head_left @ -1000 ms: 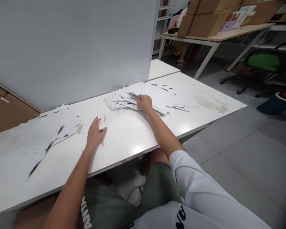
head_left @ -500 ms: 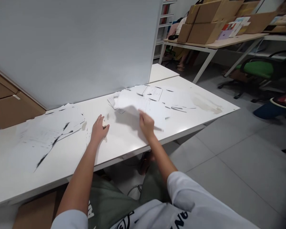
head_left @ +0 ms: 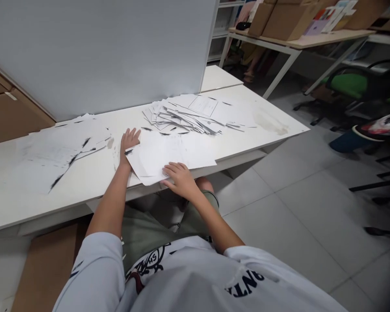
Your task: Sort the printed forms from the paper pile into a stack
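Observation:
A white sheet of paper [head_left: 169,151], with faint print and a dark mark at its left corner, lies near the table's front edge, its lower corner reaching over that edge. My right hand [head_left: 181,181] rests on the sheet's near side with fingers stretched out and thumb apart. At the sheet's left corner, my left hand [head_left: 128,142] lies flat on the white table [head_left: 253,147], fingers spread and holding nothing. Just behind the sheet is a messy pile of cut paper pieces [head_left: 182,117]. Whether more sheets lie under the front one, I cannot tell.
More papers [head_left: 52,149] with black-marked edges cover the table's left part. A large whiteboard-like panel [head_left: 100,52] stands along the back. Cardboard boxes [head_left: 16,108] are at the left. Beyond the right end are a blue bin [head_left: 354,141] and a green chair [head_left: 347,84].
My right hand has come down and left from the pile with the sheet, its grip now loosened onto the paper. My left hand has flattened out. The view has tilted down.

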A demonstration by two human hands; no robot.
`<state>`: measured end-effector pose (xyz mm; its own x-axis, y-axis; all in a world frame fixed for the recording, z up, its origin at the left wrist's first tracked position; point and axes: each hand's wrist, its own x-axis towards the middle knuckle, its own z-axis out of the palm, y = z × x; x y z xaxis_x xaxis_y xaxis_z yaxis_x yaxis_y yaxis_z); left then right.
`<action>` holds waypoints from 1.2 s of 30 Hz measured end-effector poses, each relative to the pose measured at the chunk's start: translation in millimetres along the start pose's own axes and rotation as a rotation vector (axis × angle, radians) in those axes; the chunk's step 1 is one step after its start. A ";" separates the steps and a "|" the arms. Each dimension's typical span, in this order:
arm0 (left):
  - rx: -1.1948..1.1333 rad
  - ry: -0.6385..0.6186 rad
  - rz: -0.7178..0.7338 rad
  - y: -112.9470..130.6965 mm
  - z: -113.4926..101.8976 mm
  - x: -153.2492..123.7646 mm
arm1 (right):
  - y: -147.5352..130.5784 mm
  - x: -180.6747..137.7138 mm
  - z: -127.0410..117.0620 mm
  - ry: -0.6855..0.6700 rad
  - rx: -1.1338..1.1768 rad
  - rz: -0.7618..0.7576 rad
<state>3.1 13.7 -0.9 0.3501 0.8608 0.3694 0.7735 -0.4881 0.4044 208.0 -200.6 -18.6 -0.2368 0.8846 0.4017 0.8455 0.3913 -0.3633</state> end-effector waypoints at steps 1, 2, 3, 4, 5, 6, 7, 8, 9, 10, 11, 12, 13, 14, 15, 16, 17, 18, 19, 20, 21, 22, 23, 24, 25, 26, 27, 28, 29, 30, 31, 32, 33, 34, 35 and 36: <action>0.002 -0.008 0.024 3.9 -2.7 -2.7 | 2.4 -10.2 1.7 -0.005 -0.023 0.038; 0.010 -0.017 0.044 7.7 -5.2 -4.9 | 5.8 -20.1 3.1 -0.018 -0.052 0.078; 0.020 -0.023 0.067 11.4 -7.3 -6.8 | 10.0 -29.1 3.9 -0.036 -0.086 0.113; 0.028 -0.018 0.090 15.0 -8.9 -8.6 | 14.9 -36.6 3.9 -0.058 -0.121 0.140; 0.025 0.001 0.109 18.6 -9.9 -10.9 | 20.0 -42.7 3.3 -0.076 -0.155 0.160; -0.003 0.040 0.109 22.4 -10.1 -14.4 | 24.9 -47.2 2.2 -0.090 -0.185 0.176; -0.053 0.099 0.079 27.0 -9.7 -19.9 | 29.5 -50.4 0.9 -0.096 -0.208 0.187; -0.112 0.172 0.025 32.8 -8.6 -28.1 | 33.3 -52.4 -0.5 -0.092 -0.224 0.197; -0.166 0.246 -0.046 40.2 -7.0 -39.6 | 36.4 -53.7 -1.8 -0.080 -0.233 0.204; -0.227 0.316 -0.142 49.4 -4.9 -54.6 | 38.7 -54.2 -3.1 -0.062 -0.236 0.207; -0.252 0.354 -0.196 60.4 -2.5 -73.0 | 40.2 -54.2 -4.4 -0.038 -0.233 0.207; -0.296 0.362 -0.252 72.7 0.4 -94.3 | 41.0 -53.6 -6.0 -0.013 -0.225 0.206; -0.436 0.345 -0.371 85.9 3.5 -117.4 | 41.0 -52.2 -8.0 0.010 -0.212 0.206; -0.554 0.340 -0.462 99.2 6.7 -141.2 | 40.3 -50.2 -10.7 0.026 -0.194 0.202; -0.629 0.357 -0.516 111.9 9.7 -164.2 | 38.7 -47.5 -14.1 0.032 -0.175 0.194; -0.659 0.375 -0.549 123.2 12.0 -185.2 | 36.2 -44.4 -18.2 0.030 -0.157 0.182; -0.650 0.404 -0.599 132.8 13.0 -203.0 | 32.7 -41.0 -22.8 0.024 -0.146 0.166; -0.642 0.445 -0.679 140.0 12.4 -217.2 | 28.4 -37.8 -27.6 0.017 -0.141 0.150; -0.670 0.451 -0.756 144.9 9.9 -227.4 | 23.4 -35.3 -32.1 0.011 -0.141 0.134; -0.735 0.407 -0.818 147.7 5.6 -233.9 | 18.2 -33.8 -36.1 0.006 -0.144 0.119; -0.844 0.315 -0.854 148.8 -0.5 -237.1 | 13.0 -33.7 -39.5 0.001 -0.146 0.103; -0.977 0.191 -0.859 149.0 -7.6 -237.5 | 8.2 -35.1 -42.3 -0.006 -0.141 0.082; -1.106 0.069 -0.840 149.0 -15.3 -236.0 | 4.0 -37.8 -44.6 -0.018 -0.124 0.050; -1.204 -0.015 -0.814 149.3 -22.7 -233.1 | 0.3 -41.6 -46.5 -0.036 -0.096 0.011; -1.262 -0.041 -0.801 150.1 -29.1 -229.6 | -2.8 -46.1 -48.1 -0.057 -0.055 -0.027; -1.286 -0.017 -0.807 151.4 -34.0 -226.1 | -5.4 -50.7 -49.6 -0.082 -0.003 -0.058; -1.287 0.032 -0.829 153.0 -37.1 -223.1 | -7.8 -55.1 -51.0 -0.107 0.055 -0.079; -1.276 0.077 -0.863 154.4 -38.3 -220.6 | -10.1 -58.8 -52.4 -0.129 0.116 -0.092; -1.265 0.103 -0.905 155.5 -38.2 -218.9 | -12.4 -61.8 -53.6 -0.149 0.172 -0.098; -1.261 0.111 -0.957 156.0 -37.0 -217.9 | -14.6 -63.8 -54.7 -0.164 0.221 -0.104; -1.266 0.112 -1.012 156.0 -35.6 -217.3 | -16.8 -65.2 -55.5 -0.175 0.260 -0.115; -1.281 0.122 -1.070 155.4 -34.3 -216.9 | -18.7 -66.0 -56.1 -0.183 0.290 -0.130; -1.305 0.146 -1.126 154.3 -33.8 -216.5 | -20.3 -66.5 -56.3 -0.189 0.312 -0.147; -1.337 0.184 -1.177 152.7 -34.1 -216.0 | -21.4 -66.9 -56.2 -0.195 0.330 -0.163; -1.370 0.232 -1.222 150.5 -35.4 -215.3 | -21.7 -67.3 -55.9 -0.198 0.345 -0.177; -1.394 0.291 -1.259 147.7 -37.5 -214.4 | -21.3 -67.9 -55.5 -0.202 0.352 -0.184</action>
<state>22.5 -248.3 10.9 -0.2006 0.7843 -0.5871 -0.4968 0.4351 0.7509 232.7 -283.1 8.5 -0.4865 0.8100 0.3273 0.5738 0.5788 -0.5794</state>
